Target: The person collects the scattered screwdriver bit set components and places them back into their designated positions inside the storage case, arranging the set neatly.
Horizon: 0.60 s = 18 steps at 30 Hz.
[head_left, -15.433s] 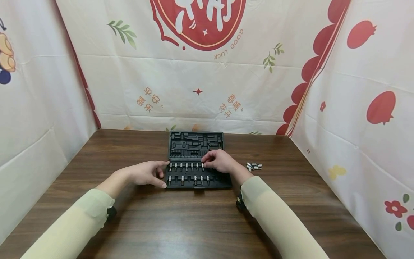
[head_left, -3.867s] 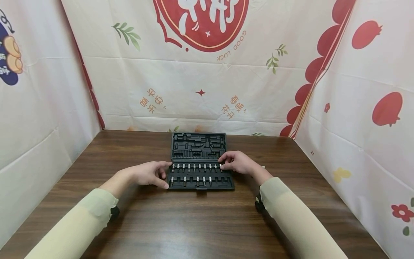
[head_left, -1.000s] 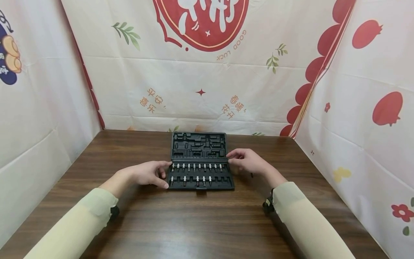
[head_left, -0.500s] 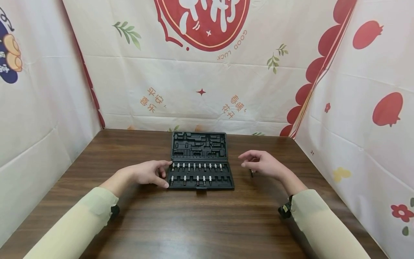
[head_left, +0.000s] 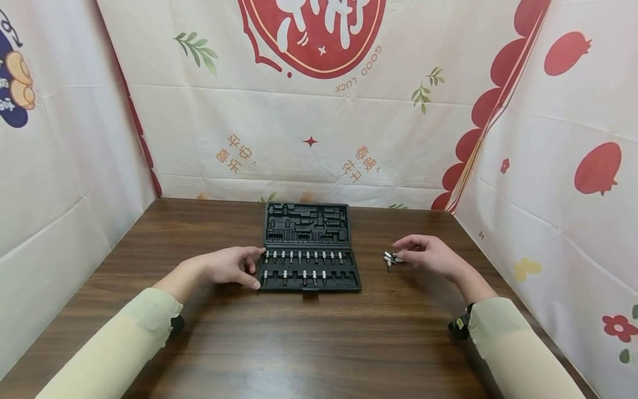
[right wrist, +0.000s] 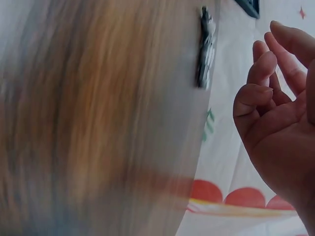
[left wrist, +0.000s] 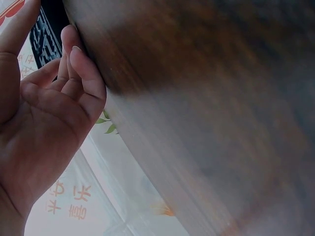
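A black socket case (head_left: 344,280) lies unfolded on the table. Two rows of silver bit sockets (head_left: 304,277) stand in its near tray; the front row has vacant slots. My left hand (head_left: 226,266) touches the tray's left side, index fingertip at the hinge end and thumb at the front corner, its other fingers loosely bent. To the right of the case, several loose bit sockets (head_left: 390,260) lie in a small pile. My right hand (head_left: 431,256) hovers at that pile, covering part of it, with nothing visible between thumb and fingers. In the right wrist view the pile (right wrist: 205,49) appears apart from the fingers.
The case lid (head_left: 306,224), with moulded recesses, lies back toward the rear curtain (head_left: 279,166). Printed cloth also hangs on both sides of the brown wooden table (head_left: 299,343). The table's far edge is just behind the lid.
My right hand has let go of a bit socket at the back row's right end and moved right to the loose pile, uncovering part of it. The left hand stays at the case.
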Tool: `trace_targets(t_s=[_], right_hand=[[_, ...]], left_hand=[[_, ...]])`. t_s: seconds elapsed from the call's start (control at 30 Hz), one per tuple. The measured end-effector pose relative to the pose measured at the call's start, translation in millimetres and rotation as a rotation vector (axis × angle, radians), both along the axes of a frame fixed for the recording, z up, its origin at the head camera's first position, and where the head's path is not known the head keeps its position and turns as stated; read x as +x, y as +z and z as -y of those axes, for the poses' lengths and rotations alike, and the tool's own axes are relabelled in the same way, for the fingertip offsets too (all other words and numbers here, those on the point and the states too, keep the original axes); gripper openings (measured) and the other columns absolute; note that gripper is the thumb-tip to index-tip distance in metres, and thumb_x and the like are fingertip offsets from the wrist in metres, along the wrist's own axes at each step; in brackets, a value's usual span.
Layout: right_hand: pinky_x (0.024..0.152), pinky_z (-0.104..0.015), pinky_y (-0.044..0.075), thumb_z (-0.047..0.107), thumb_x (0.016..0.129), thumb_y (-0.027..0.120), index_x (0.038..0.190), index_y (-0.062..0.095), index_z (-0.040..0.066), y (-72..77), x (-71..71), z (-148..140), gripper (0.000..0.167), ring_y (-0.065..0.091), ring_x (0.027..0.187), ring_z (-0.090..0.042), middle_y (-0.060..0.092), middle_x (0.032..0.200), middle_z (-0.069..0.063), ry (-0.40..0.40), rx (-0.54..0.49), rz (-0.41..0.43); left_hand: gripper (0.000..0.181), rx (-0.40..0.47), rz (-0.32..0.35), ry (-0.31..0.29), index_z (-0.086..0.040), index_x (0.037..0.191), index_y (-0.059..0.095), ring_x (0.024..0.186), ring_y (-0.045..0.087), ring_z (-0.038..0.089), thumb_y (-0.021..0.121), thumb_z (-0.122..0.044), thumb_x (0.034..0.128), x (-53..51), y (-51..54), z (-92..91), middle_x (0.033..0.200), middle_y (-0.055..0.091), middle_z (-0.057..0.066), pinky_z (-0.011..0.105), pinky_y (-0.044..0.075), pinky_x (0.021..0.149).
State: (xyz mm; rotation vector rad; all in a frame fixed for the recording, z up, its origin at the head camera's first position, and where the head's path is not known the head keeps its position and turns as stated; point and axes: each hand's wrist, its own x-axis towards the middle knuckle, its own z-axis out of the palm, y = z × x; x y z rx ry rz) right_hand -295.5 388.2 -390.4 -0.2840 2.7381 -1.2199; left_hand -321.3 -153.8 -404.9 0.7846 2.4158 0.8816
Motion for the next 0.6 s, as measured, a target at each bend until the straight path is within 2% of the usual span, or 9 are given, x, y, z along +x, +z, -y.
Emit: trace_targets(t_s=[0.3,0.6], right_hand=[[0.081,-0.036,0.056,0.029,0.106,0.076,0.137,0.074,0.008,-9.0,-4.7,-24.5,0.038,0.063,0.099,-0.025,0.072,0.118,-0.013,-0.028,0.085,0.002],[0.076,-0.034,0.054,0.024,0.105,0.076,0.133,0.075,0.008,-15.6,-14.6,-38.1,0.032,0.062,0.090,-0.022,0.070,0.105,-0.009,-0.043,0.132,0.036]], left_hand=[[0.098,-0.006,-0.001,0.003,-0.001,0.170,0.035,0.094,0.056,0.018,0.090,-0.031,0.0941,0.1,-1.1,0.4,0.110,0.064,0.006,0.034,0.046,0.082],[0.099,-0.013,-0.008,0.000,0.000,0.170,0.034,0.094,0.057,0.018,0.089,-0.032,0.0948,-0.4,-0.3,0.6,0.111,0.064,0.006,0.032,0.046,0.081]])
